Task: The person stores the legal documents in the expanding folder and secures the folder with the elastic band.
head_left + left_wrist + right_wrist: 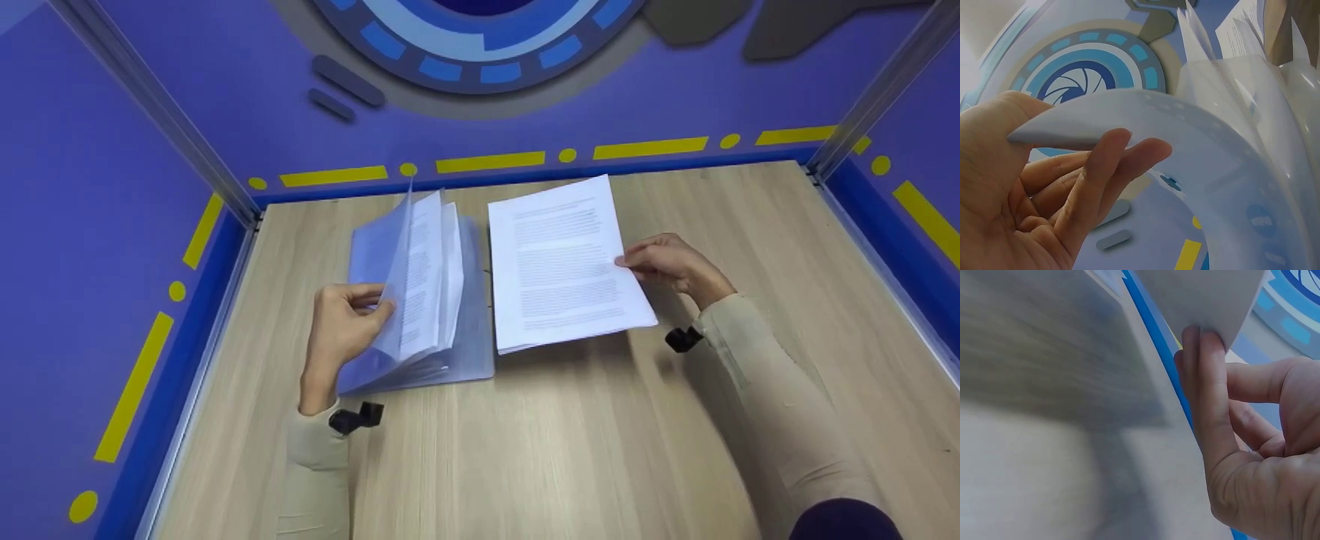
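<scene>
On the left of the table lies a clear plastic folder (471, 352), spread partly open with printed sheets (421, 277) standing between its leaves. My left hand (349, 322) pinches the raised front cover of the folder by its left edge; in the left wrist view that translucent cover (1202, 129) bends in a curve between thumb and fingers. To the right of the folder, my right hand (671, 264) pinches a stack of printed paper (562, 262) at its right edge. The stack is tilted, its lower right part raised above the table. From the right wrist view, the fingers (1213, 377) press on its underside.
The wooden table (465, 465) is bounded by blue panels with yellow markings at the left, back (525, 135) and right. Metal rails (187, 360) run along its side edges. Small black cameras (682, 340) sit on both wrists.
</scene>
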Tool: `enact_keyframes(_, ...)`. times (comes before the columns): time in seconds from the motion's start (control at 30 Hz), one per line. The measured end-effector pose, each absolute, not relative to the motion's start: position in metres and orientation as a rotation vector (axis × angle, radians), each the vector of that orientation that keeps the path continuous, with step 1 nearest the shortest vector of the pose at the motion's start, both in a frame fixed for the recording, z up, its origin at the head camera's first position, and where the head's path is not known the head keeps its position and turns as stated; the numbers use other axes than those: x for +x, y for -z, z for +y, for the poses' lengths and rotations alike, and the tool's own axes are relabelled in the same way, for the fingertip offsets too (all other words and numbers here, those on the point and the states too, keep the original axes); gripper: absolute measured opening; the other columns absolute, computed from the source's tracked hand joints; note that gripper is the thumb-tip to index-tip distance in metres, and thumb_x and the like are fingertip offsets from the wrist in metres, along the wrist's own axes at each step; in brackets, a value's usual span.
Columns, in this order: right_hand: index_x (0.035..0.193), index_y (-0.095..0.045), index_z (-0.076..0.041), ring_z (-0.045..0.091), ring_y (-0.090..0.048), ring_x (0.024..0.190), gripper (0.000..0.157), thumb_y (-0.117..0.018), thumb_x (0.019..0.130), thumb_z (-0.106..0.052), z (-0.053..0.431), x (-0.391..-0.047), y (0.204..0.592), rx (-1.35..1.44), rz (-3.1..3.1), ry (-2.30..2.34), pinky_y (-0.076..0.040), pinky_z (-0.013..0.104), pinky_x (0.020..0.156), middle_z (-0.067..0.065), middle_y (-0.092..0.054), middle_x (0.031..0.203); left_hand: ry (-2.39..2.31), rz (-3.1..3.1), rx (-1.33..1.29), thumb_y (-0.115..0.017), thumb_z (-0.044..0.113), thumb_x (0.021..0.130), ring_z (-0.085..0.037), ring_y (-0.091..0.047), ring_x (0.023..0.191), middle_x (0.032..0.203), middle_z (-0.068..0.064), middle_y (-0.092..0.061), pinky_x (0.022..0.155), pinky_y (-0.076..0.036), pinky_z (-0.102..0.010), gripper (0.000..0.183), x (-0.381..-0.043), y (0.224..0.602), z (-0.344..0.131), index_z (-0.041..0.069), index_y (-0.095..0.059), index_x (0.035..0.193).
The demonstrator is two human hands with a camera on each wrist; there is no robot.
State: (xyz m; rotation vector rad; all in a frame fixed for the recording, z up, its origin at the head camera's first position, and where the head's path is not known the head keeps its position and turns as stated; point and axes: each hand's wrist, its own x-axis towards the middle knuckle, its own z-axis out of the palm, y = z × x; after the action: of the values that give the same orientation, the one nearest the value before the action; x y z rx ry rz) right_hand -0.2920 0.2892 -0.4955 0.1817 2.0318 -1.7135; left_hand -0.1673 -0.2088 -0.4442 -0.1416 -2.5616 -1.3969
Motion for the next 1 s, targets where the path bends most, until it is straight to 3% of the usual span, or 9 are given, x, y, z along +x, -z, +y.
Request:
enact_keyframes(0.23, 0.112, -0.079, -0.001, 0.005, -0.073, 0.073, 0.017, -0.078, 0.097, -0.01, 0.274, -0.294, 0.499, 0.165, 2.043, 1.709, -0.059, 0.018, 0.066, -0.002, -0.08, 0.086, 1.399, -2.559, -0.146, -0.079, 0.0, 0.087, -0.038, -0.08, 0.095, 0.107, -0.026, -0.079, 0.08, -0.067, -0.038, 0.026, -0.167, 0.444, -0.208, -0.009, -0.08, 0.111)
enact_keyframes(0.6, 0.101, -0.079, -0.007, 0.006, -0.073, 0.072, 0.005, -0.076, 0.098, -0.008, 0.258, -0.299, 0.499, 0.169, 2.016, 1.717, -0.058, 0.018, 0.065, -0.002, -0.081, 0.085, 1.367, -2.545, -0.164, -0.079, 0.0, 0.086, -0.036, -0.08, 0.091, 0.104, -0.024, -0.08, 0.079, -0.067, -0.043, 0.023, -0.168, 0.444, -0.208, -0.008, -0.082, 0.108)
enact_keyframes(0.83, 0.09, -0.081, -0.011, 0.005, -0.072, 0.069, 0.01, -0.076, 0.097, -0.006, 0.251, -0.301, 0.5, 0.169, 1.979, 1.753, -0.058, 0.017, 0.064, -0.001, -0.08, 0.082, 1.392, -2.545, -0.156, -0.079, -0.001, 0.086, -0.037, -0.08, 0.091, 0.104, -0.025, -0.08, 0.076, -0.067, -0.034, 0.023, -0.169, 0.444, -0.207, -0.008, -0.082, 0.108)
enact_keyframes(1.0, 0.092, -0.081, -0.01, 0.005, -0.071, 0.07, 0.008, -0.076, 0.097, -0.006, 0.246, -0.3, 0.499, 0.156, 1.974, 1.768, -0.059, 0.018, 0.066, -0.001, -0.08, 0.083, 1.394, -2.548, -0.146, -0.078, -0.001, 0.085, -0.037, -0.08, 0.091, 0.104, -0.025, -0.08, 0.076, -0.066, -0.032, 0.024, -0.169, 0.444, -0.207, -0.008, -0.081, 0.108)
